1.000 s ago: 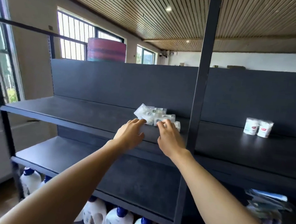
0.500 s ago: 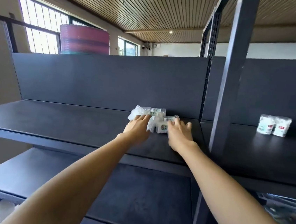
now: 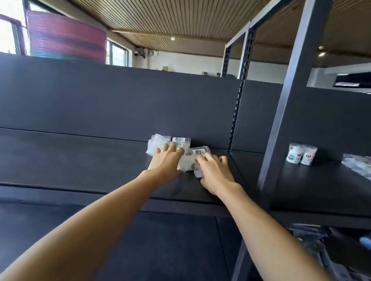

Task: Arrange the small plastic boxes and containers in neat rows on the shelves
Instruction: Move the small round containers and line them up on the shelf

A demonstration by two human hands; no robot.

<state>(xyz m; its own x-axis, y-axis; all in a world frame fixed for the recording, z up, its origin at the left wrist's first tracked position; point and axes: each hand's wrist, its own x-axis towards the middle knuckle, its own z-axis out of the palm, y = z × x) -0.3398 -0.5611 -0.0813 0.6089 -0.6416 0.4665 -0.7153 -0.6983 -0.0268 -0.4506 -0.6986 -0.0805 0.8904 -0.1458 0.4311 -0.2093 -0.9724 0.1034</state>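
Observation:
Several small clear plastic boxes with green labels lie in a loose cluster at the back of the dark middle shelf, close to the back panel. My left hand rests on the cluster's left side with its fingers stretched over the boxes. My right hand lies on the right side with curled fingers, and it grips one clear box that shows under the thumb. Another box sits between the two hands. The boxes under my palms are hidden.
A dark upright post stands just right of my right arm. Beyond it, two white round containers and clear packs sit on the neighbouring shelf. A lower shelf runs below. Pink stacked basins rise behind the back panel.
I have stepped closer and the view has shifted left. Both hands moved from the shelf's front edge onto the boxes, and the right hand's fingers have curled round one box.

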